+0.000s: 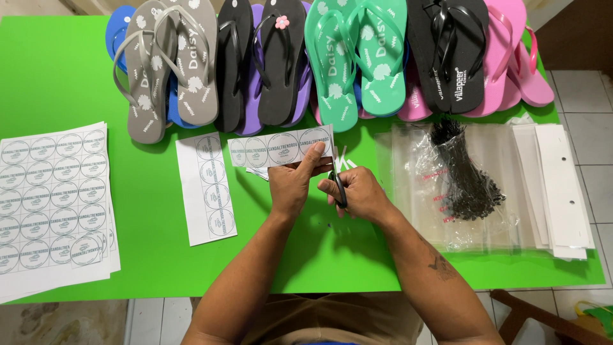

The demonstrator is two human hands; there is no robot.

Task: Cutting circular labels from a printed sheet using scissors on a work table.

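**Hands meet at the strip's right end**

Both hands work close together over the middle of the bench (76,76). Left hand (290,185) is closed in a pinch on a paper strip of round labels (281,151), thumb on the near face and fingers behind, gripping near the strip's right end. Right hand (361,195) is curled shut around a pair of scissors (338,179), whose dark handle shows between the fingers while the pale blades poke up just past the strip's right end.

The strip is what matters in space: its long axis runs left to right, and it lies just beyond the hands, stretching away to the left of the left hand's pinch. The scissors sit at its right end, so the right hand is the nearer one to the edge being cut, and the left hand is the one carrying the strip's weight. How wide the blades stand cannot be told.

Just left of the left hand, a second strip (207,188) lies flat with its long axis running away from the person. Farther left sits a stack of uncut label sheets (54,204). To the right of the right hand lie clear plastic bags (415,191), with a bundle of black ties (466,179) on top and white card headers (562,185) beyond them. Past the hands, along the far edge, a row of flip-flops (332,57) lies in grey, black, purple, green and pink.
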